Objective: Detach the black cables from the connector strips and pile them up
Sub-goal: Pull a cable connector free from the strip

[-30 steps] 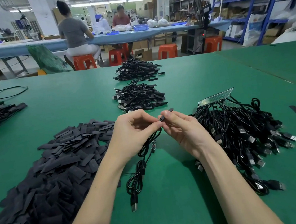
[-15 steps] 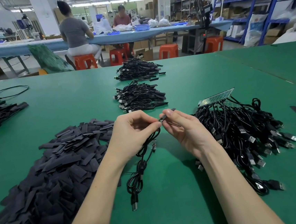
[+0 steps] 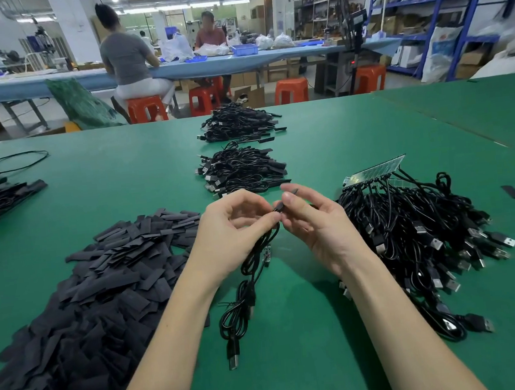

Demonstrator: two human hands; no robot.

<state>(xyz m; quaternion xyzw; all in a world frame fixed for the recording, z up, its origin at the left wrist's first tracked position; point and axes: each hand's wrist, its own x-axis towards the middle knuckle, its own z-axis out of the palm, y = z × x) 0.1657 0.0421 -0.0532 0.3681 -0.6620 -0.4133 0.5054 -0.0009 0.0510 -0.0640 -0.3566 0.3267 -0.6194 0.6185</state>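
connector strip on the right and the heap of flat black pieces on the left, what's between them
In the head view, between the connector strip and the flat black pieces: both hands, left hand and right hand, pinching one black cable.

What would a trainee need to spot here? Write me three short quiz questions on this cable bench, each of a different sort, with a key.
1. True or false: the connector strip lies on the far edge of the tangled cables on the right.
2. Multiple choice: the held cable hangs from A) the left hand alone, B) both hands, C) neither.
3. Fill in: left of the arms lies a heap of flat black ____.

Key: 1 true. 2 B: the right hand pinches its upper end too. 3 strips.
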